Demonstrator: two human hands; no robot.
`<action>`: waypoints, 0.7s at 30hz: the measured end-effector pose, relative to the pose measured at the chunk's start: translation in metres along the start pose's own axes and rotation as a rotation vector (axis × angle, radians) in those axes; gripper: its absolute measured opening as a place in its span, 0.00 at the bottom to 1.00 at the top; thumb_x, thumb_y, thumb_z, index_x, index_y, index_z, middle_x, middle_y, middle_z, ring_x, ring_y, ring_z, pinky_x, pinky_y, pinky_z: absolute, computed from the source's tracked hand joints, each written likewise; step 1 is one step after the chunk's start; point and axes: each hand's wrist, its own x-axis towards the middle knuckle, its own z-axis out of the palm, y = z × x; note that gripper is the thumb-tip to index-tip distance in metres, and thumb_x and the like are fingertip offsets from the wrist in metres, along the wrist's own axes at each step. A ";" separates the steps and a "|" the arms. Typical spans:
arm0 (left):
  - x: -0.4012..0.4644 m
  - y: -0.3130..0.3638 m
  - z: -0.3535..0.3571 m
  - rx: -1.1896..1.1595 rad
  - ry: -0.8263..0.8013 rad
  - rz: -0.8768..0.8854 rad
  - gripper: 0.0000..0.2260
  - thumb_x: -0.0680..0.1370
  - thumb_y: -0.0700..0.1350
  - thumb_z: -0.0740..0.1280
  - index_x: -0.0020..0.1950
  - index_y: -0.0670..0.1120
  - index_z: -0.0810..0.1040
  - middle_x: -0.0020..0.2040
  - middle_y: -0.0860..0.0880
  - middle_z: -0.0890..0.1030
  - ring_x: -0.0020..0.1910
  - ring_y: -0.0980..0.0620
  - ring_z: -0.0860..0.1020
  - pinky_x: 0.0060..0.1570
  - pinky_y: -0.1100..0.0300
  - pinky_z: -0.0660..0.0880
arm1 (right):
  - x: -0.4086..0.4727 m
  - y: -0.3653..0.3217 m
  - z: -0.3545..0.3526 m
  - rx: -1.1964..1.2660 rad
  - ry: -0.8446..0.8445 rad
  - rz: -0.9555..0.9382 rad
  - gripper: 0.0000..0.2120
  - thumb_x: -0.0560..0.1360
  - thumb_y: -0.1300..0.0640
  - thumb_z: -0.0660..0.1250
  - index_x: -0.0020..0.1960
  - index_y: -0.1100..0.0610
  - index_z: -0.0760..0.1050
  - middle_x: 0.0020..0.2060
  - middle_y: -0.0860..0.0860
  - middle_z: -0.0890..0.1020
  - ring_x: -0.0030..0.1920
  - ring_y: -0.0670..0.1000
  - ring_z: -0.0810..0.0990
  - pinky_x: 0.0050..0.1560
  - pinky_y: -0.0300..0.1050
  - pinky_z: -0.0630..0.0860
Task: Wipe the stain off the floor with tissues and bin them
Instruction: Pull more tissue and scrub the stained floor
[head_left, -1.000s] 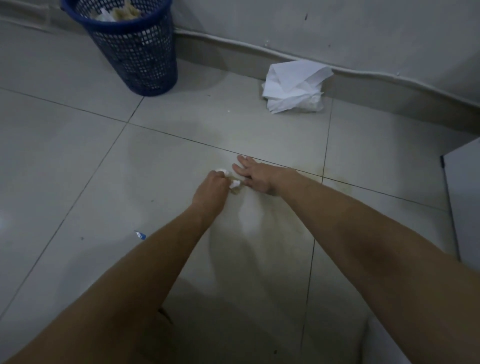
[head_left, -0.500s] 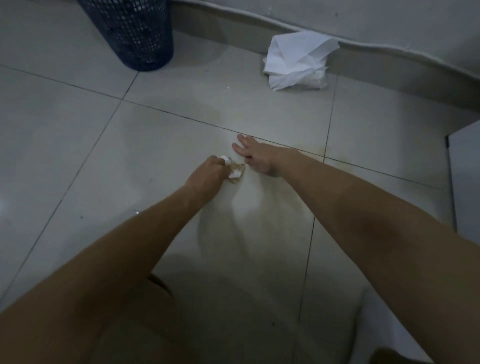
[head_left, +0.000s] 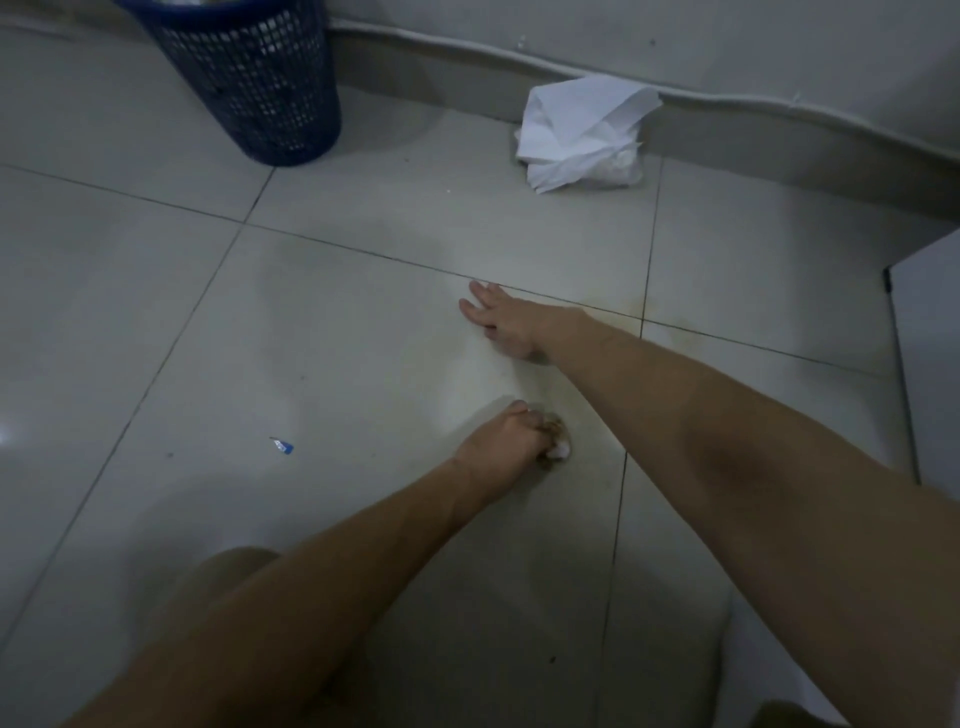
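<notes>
Pale square tiles with thin dark grout lines cover the floor (head_left: 322, 364), which meets a grey skirting along a white wall. The left hand (head_left: 506, 439) is curled tight around a small wad of tissue (head_left: 557, 441), white with brown soiling, and presses it down on the tile just beside a grout line. Faint yellowish smears of the stain (head_left: 636, 312) show farther off, around the crossing of two grout lines. The right hand (head_left: 501, 322) lies flat on the floor beyond the wad, fingers spread and holding nothing. Against the skirting sits a loose heap of clean white tissues (head_left: 582, 132). Well to its left stands a dark blue mesh bin (head_left: 249, 78); its rim is cut off by the frame's top edge, so its contents cannot be told. A tiny blue scrap (head_left: 283, 446) lies on the tile to the left.
</notes>
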 end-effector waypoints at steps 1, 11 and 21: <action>0.003 -0.004 0.003 -0.009 0.000 -0.012 0.06 0.67 0.45 0.69 0.40 0.46 0.84 0.39 0.46 0.82 0.36 0.43 0.78 0.41 0.60 0.65 | 0.002 0.001 -0.001 -0.007 -0.004 0.002 0.27 0.84 0.61 0.48 0.80 0.54 0.42 0.78 0.55 0.38 0.78 0.57 0.38 0.76 0.49 0.44; -0.065 -0.120 -0.047 -0.032 0.082 -0.557 0.04 0.73 0.36 0.70 0.45 0.39 0.84 0.41 0.37 0.79 0.44 0.38 0.77 0.42 0.52 0.72 | -0.002 -0.003 -0.009 0.016 -0.036 0.020 0.26 0.84 0.60 0.50 0.80 0.56 0.45 0.78 0.58 0.41 0.78 0.59 0.42 0.76 0.47 0.45; -0.036 -0.111 -0.086 -0.462 0.252 -0.892 0.04 0.75 0.43 0.71 0.45 0.44 0.85 0.40 0.46 0.83 0.39 0.49 0.80 0.39 0.65 0.71 | -0.048 0.009 -0.101 0.839 0.244 0.280 0.22 0.83 0.57 0.54 0.76 0.59 0.61 0.60 0.59 0.79 0.53 0.56 0.80 0.52 0.46 0.74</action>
